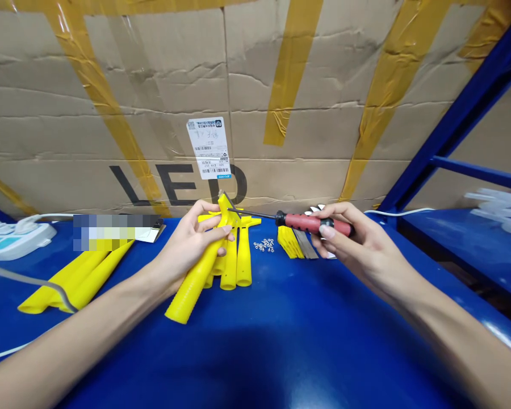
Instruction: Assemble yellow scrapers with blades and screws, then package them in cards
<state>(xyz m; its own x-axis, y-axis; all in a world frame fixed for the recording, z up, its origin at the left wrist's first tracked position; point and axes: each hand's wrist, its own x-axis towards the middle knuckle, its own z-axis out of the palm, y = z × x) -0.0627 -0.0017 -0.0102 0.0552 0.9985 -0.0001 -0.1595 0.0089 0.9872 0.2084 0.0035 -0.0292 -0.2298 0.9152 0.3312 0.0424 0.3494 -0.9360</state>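
My left hand (202,233) is closed round a yellow plastic handle (191,292), held at a slant with its ribbed, hollow end toward me. A thin dark edge shows at its forked top. In my right hand (357,233) is a screwdriver (300,221) with a red and black grip. Its shaft points left, and the tip meets the handle's top; whether it sits in a screw cannot be made out. Behind my left hand lie several similar yellow handles (244,264). Small metal screws (264,245) lie in a loose pile. Flat yellow pieces (288,241) and grey strips (305,243) are beside my right hand.
A large taped cardboard box (255,85) stands behind the blue table (255,352). At left are more yellow tubes (63,284), partly blurred out, a white power strip (21,241) and a grey cable (29,275). A blue metal frame (447,125) rises at right.
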